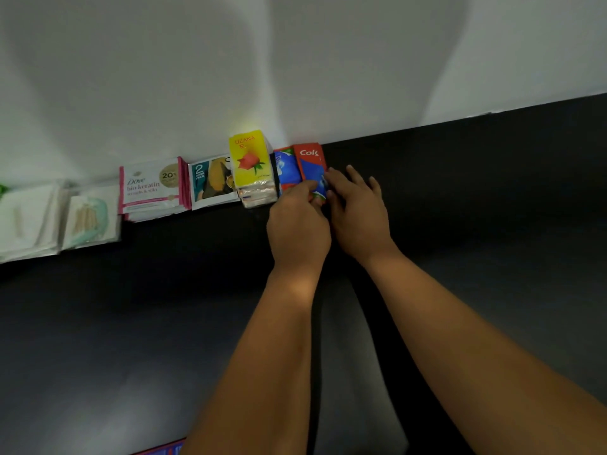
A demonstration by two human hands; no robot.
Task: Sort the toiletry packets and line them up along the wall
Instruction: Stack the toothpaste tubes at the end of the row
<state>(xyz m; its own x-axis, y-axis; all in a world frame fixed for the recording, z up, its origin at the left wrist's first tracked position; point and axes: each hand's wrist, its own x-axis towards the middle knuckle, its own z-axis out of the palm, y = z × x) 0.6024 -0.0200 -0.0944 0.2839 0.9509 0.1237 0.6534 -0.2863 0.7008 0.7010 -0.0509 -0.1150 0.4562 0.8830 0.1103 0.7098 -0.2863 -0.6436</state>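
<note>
A row of packets leans along the white wall on a black counter. From the left: white cotton-swab sachets (88,221), a pink-edged Dove shampoo stack (152,188), a teal and yellow sachet (212,183), a yellow Uzana stack (251,165), then red and blue Colgate packets (308,164) at the right end. My left hand (297,224) pinches the lower edge of the Colgate packets. My right hand (356,208) rests against their right side with its fingers fairly straight.
The white wall (295,60) meets the black counter (476,208) along a slanted line. A red and blue item (164,449) peeks in at the bottom edge. More white packets (23,221) and a speck of green lie at the far left.
</note>
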